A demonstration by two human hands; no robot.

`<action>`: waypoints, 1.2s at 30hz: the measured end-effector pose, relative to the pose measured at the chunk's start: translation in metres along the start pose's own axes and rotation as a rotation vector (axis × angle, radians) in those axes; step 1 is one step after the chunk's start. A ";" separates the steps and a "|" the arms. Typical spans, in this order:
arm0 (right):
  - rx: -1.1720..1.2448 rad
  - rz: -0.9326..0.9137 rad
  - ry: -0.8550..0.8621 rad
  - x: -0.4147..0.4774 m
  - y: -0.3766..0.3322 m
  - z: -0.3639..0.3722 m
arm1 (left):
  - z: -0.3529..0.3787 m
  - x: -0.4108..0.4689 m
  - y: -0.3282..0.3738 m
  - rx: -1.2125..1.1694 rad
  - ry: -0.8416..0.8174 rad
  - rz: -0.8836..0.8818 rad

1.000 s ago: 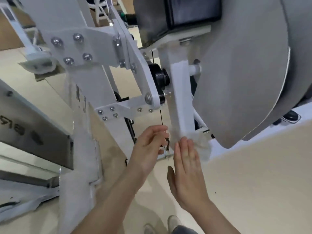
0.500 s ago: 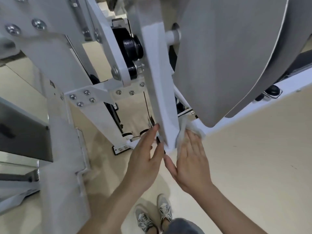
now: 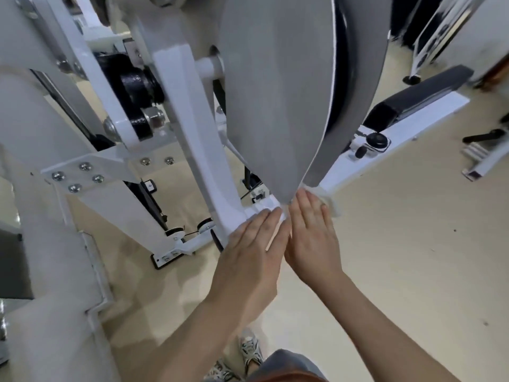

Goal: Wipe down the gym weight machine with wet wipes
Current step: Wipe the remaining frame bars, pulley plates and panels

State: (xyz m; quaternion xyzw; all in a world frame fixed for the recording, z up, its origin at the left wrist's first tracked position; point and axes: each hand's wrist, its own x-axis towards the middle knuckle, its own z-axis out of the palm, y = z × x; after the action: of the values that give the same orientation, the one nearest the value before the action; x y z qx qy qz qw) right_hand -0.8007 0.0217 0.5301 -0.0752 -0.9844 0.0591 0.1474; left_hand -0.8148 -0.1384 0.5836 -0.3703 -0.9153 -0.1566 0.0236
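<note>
Bright, even indoor light — soft shadows, slight overall blur, wide-angle bending at the edges — no harsh glare.

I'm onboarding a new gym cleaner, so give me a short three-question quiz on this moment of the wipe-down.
1. True or false: the right hand presses the crumpled white wet wipe against the machine's frame.
2. Fill in: the wipe sits just below the lower ___ of the big grey curved cover.
3. Where do the straight fingers of the left hand rest?
A) on the grey cover
B) at the foot of the white painted steel upright
C) on the black padded bench

Key: 1 true; 2 tip; 3 B.
</note>
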 end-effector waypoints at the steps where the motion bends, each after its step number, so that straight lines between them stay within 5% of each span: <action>1: -0.012 0.082 0.005 0.008 0.009 -0.001 | 0.005 0.006 0.002 0.031 -0.031 0.017; 6: 0.204 0.182 -0.039 0.007 -0.018 0.005 | 0.016 0.021 0.015 -0.007 -0.074 0.035; 12: 0.596 -0.162 -0.113 0.008 0.028 -0.025 | 0.026 0.042 0.026 0.073 -0.045 -0.058; 16: 0.216 -0.227 -0.105 0.034 0.068 -0.027 | 0.044 0.073 0.035 0.207 -0.082 -0.279; 20: -0.077 -0.072 -0.129 0.066 0.117 -0.026 | 0.057 0.092 0.060 0.245 -0.072 -0.377; 23: -0.064 -0.115 -0.096 0.060 0.103 -0.017 | 0.057 0.097 0.067 0.156 0.008 -0.437; 28: 0.014 -0.481 -0.087 0.051 0.111 -0.016 | 0.061 0.105 0.088 0.074 0.078 -0.340; 32: -0.126 -0.375 -0.116 0.080 0.161 -0.018 | 0.073 0.137 0.100 0.168 0.023 -0.336; 36: 0.052 -0.300 -0.042 0.062 0.129 -0.015 | 0.073 0.129 0.094 0.229 0.031 -0.380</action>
State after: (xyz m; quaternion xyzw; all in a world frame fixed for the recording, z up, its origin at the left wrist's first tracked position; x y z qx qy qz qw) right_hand -0.8381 0.1601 0.5441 0.0779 -0.9856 0.0636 0.1359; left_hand -0.8388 0.0343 0.5605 -0.1835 -0.9800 -0.0589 0.0495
